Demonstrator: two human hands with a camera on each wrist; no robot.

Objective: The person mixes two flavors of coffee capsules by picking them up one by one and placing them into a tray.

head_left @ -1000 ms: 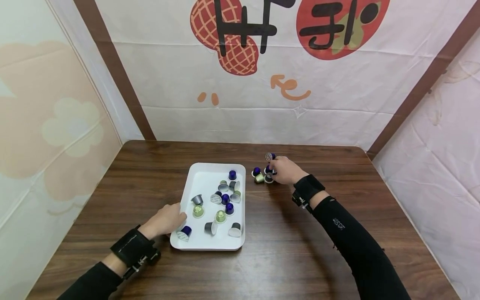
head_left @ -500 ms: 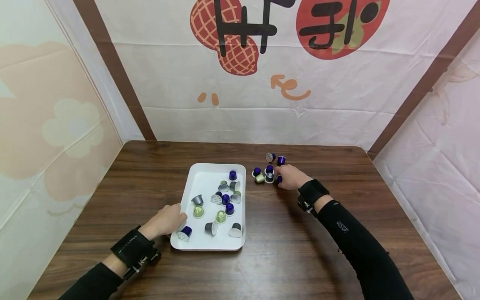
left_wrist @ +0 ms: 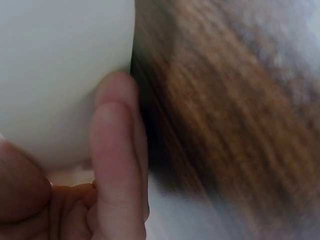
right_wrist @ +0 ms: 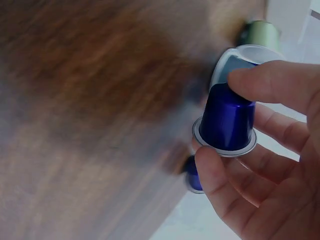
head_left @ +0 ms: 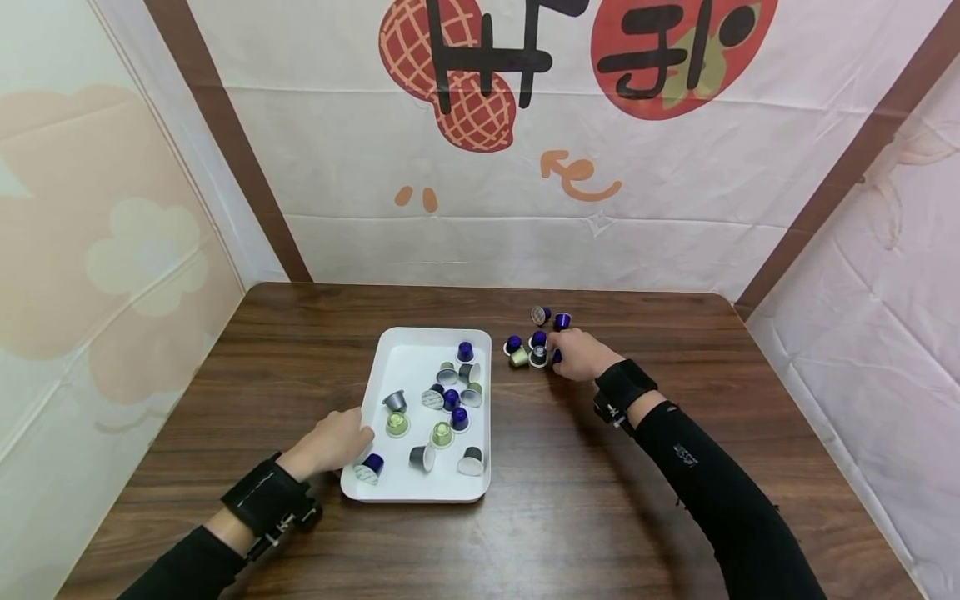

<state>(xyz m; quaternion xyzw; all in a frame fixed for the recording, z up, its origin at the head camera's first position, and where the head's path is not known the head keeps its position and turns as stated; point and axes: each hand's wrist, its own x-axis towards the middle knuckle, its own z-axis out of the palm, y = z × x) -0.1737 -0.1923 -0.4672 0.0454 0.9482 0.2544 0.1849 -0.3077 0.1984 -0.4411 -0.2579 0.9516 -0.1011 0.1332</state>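
My left hand (head_left: 335, 440) grips the left rim of a white tray (head_left: 397, 367), which holds several coffee capsules in blue, green, grey and black. In the left wrist view, the fingers (left_wrist: 117, 155) lie along one side of the tray wall. To the right of the tray, my right hand (head_left: 581, 356) pinches a blue coffee capsule (right_wrist: 227, 117). Its thumb and a finger are at the capsule's top and its silver rim. Close by on the table stand a green capsule (head_left: 519, 357), a dark capsule (head_left: 538, 357) and several blue ones.
The brown wooden table (head_left: 600, 517) meets a printed cloth wall (head_left: 487, 250) at its far edge. Two more blue capsules, one on its side (head_left: 541, 315) and another (head_left: 562, 320), sit beyond my right hand. Cloth walls also stand on the left and right.
My right hand has shifted a little to the right and toward me from the capsule cluster, uncovering capsules there, and has since paused. The left hand and the tray have stayed put.
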